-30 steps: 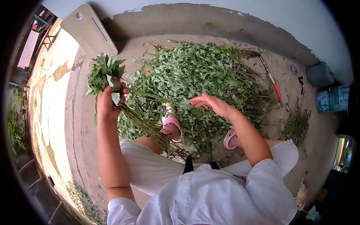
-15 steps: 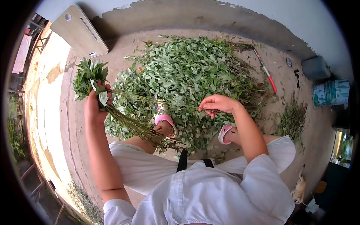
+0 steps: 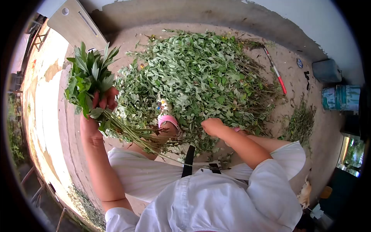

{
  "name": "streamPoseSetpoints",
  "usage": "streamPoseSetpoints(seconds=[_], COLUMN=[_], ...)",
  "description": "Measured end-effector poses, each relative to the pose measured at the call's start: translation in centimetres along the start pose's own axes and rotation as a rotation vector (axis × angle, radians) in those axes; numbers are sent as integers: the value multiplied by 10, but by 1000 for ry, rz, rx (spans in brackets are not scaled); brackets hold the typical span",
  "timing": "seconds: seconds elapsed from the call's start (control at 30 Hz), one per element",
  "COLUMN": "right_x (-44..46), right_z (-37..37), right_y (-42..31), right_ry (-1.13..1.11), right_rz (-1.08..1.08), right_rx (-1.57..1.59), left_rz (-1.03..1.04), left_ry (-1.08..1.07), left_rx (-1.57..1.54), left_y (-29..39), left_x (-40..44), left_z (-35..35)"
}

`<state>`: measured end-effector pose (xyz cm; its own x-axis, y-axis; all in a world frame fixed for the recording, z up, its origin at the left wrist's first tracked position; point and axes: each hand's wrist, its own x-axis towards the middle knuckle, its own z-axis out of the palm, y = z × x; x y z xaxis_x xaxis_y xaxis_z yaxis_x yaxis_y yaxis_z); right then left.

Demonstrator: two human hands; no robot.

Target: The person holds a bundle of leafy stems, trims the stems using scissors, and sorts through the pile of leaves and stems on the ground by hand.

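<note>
At the left, my left hand [image 3: 104, 99] is closed around a bunch of leafy green stems [image 3: 91, 73]. Its leaves fan out above the fingers, and the long bare stalks trail down to the right over my left leg. My right hand [image 3: 213, 127] is curled into a fist low over the near side of a large pile of cut leafy plants [image 3: 189, 73] on the floor. The back of that hand faces the camera, so whatever its fingers hold is hidden.
A red-handled tool [image 3: 276, 73] lies right of the pile, near a smaller heap of greenery [image 3: 301, 120]. A blue-green bucket [image 3: 340, 97] and a dark container [image 3: 326, 70] stand by the right wall. A wooden board [image 3: 75, 25] leans at upper left. My pink shoe [image 3: 169, 120] touches the pile.
My left hand has tilted the bunch, and its leaves appear higher and larger. My right hand has moved down and curled; the thin stem stretched between the hands is no longer there.
</note>
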<state>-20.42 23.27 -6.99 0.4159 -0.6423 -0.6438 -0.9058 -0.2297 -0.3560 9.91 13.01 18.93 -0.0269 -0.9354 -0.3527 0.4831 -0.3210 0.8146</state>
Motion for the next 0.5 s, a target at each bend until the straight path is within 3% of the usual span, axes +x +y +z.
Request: streamPoseSetpoints(seconds=[0.03,0.1,0.17,0.3,0.37,0.5], right_x=[6,26,33,42,50,19], right_z=[-10,-8,1,11,-6,-86], right_y=[7,38,45,61,85,108], right_ry=[165,315,476,365,401,853], right_rz=[132,283,461,473,558,403], right_rx=[191,85,-91,-451,-154,135], left_rz=[26,30,-70,-65,-67,-85], left_ry=[263,215,-133,-85,-66,-51], left_rx=[77,71,-106,-16,-16,-12], left_y=[0,-1,-2,-9,-13,-12], left_x=[-2,2,12,22,21,21], left_z=[12,4,-22,-28,-28,-26])
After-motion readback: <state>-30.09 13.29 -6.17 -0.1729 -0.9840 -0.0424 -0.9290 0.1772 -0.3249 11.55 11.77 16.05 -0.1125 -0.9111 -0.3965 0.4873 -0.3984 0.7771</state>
